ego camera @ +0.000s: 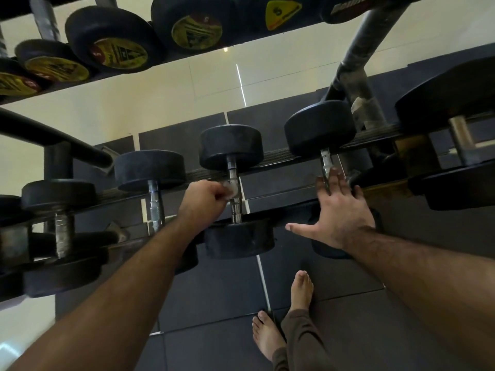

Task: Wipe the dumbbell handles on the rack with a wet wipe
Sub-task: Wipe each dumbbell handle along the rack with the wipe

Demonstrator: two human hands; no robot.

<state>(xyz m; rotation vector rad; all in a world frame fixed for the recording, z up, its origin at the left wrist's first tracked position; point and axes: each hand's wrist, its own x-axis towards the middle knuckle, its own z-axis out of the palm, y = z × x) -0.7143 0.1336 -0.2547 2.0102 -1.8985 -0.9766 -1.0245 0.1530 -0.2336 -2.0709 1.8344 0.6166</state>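
While my left hand point(205, 199) pinches the white wet wipe point(231, 189) against the chrome dumbbell handle point(235, 194) running near-to-far, my right hand point(338, 210) rests open on the right neighbour.

1. Dark floor tiles point(219, 303) with pale joints cover the ground.
2. A cream wall point(150, 97) stands behind.
3. Two bare feet point(301, 287) stand on the tiles, brown trouser legs point(297, 341) above them.

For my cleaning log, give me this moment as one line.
left hand: rubs wet wipe on middle dumbbell handle | right hand: open, fingers over next dumbbell handle | rack: lower tier
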